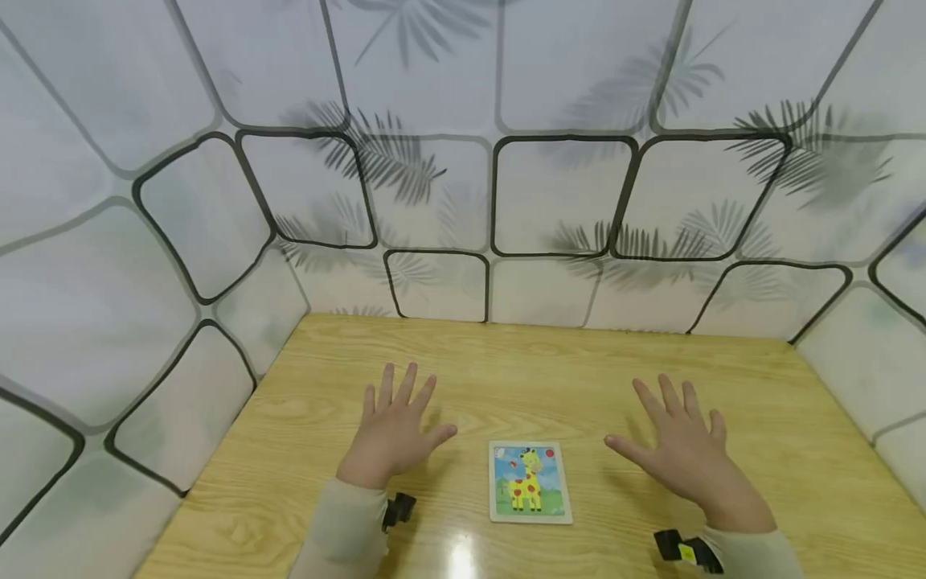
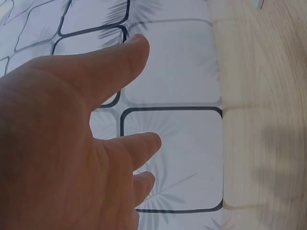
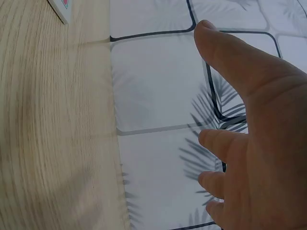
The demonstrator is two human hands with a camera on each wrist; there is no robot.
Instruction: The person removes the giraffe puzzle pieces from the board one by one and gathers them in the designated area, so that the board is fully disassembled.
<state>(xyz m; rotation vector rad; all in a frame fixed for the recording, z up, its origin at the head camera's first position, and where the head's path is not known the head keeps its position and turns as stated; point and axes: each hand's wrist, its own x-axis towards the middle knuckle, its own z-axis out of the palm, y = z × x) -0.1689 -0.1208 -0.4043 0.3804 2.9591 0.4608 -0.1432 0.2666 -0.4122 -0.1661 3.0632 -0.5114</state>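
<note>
A small rectangular picture board (image 1: 530,482) with a pale border lies flat on the table, showing a yellow giraffe with red spots on blue and green. To its left, my left hand (image 1: 394,438) is held with fingers spread, its thumb pointing toward the board. On the other side, my right hand (image 1: 683,454) mirrors it, fingers spread and thumb turned inward. Neither hand holds anything or touches the board. One corner of the board (image 3: 61,8) peeks in at the top of the right wrist view.
The light wood table (image 1: 434,346) runs back to a fabric-like wall (image 1: 434,201) with dark rounded outlines and leaf prints. Side walls (image 1: 94,305) close in left and right. Dark wrist devices (image 1: 399,511) sit by both cuffs.
</note>
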